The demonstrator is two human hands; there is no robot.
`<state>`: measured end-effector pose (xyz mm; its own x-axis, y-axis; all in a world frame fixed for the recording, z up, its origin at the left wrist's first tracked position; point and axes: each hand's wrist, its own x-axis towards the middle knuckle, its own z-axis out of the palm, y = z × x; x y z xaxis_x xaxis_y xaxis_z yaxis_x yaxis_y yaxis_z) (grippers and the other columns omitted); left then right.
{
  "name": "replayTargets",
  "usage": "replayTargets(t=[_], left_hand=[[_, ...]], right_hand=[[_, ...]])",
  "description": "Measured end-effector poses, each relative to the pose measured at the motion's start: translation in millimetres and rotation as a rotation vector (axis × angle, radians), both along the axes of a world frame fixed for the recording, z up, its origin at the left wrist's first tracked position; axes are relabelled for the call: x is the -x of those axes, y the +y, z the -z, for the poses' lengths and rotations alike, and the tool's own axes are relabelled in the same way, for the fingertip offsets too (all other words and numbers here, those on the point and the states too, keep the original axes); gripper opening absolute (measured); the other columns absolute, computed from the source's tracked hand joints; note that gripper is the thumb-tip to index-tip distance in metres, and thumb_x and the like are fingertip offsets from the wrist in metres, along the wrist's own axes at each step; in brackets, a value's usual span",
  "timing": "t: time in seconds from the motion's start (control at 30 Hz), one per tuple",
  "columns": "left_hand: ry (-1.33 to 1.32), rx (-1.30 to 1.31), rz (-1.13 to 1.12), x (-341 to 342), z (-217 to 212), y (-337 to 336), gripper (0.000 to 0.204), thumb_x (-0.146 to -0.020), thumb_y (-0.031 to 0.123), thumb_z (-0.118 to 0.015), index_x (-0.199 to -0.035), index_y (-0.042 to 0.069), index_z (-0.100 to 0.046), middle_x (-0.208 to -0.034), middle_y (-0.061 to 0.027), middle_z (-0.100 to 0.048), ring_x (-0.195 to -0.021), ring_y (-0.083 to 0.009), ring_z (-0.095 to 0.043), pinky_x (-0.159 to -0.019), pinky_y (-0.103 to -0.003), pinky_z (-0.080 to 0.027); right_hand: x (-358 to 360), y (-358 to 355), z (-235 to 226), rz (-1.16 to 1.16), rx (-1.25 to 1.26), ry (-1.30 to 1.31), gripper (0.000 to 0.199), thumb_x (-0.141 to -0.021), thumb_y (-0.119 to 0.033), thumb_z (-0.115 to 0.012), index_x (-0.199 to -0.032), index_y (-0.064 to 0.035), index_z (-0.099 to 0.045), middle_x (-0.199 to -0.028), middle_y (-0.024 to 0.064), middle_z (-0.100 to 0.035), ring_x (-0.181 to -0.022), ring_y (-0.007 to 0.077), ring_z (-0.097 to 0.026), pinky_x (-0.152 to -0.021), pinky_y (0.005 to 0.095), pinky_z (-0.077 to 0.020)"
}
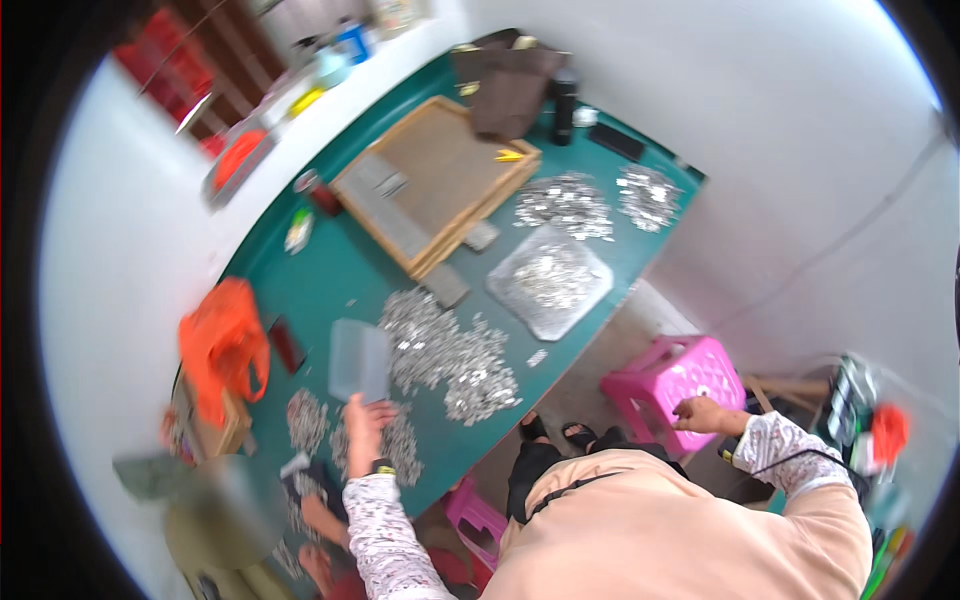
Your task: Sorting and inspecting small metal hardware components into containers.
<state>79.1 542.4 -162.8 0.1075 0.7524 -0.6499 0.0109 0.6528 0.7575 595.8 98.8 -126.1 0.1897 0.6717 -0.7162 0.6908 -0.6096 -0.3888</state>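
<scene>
My left hand [366, 436] is at the near end of a translucent plastic box [358, 358], its fingers closed on the rim. Beneath that hand and beside the box lie heaps of small shiny metal pieces [425, 335]. Off the table on the right, my right hand [702, 414] hangs in front of the pink stool [690, 375], its fingers curled, with nothing visible in them. Further along the table, a clear plastic tray [550, 282] holds more of the small metal pieces.
A wooden-framed board [440, 170] lies on the green table [310, 270], near a brown bag [512, 90] and a black bottle [565, 105]. An orange plastic bag [225, 340] stands at the left. Another person's hands [322, 522] are at the lower left, beside more metal pieces.
</scene>
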Motion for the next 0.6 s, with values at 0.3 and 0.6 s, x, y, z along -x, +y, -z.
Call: replayTargets(t=[0.3,0.6], left_hand=[[-0.078,0.068,-0.279,-26.2,24.1,150.8,0.049,-0.093,0.044,-0.044,-0.111,-0.002,-0.046,-0.094,-0.0172,-0.061,-0.074,-0.0287,-0.063,-0.061,-0.037,-0.051],[-0.087,-0.046,-0.161,-66.3,25.0,90.5,0.030,-0.091,0.016,-0.055,-0.113,-0.003,-0.048,-0.093,-0.0178,-0.064,-0.071,-0.0245,-0.063,-0.057,-0.031,-0.051]], right_hand=[[58.4,-55.5,-37.5,0.349,0.134,-0.047,0.045,-0.079,-0.034,-0.068,-0.109,-0.0005,-0.065,-0.100,0.0184,-0.069,-0.095,0.0322,-0.065,-0.086,0.0385,-0.0501],[91.3,-21.7,-42.5,0.264,0.150,-0.079,0.037,-0.078,-0.028,-0.067,-0.105,-0.0018,-0.066,-0.089,0.0163,-0.069,-0.086,0.0335,-0.066,-0.078,0.0411,-0.0518]])
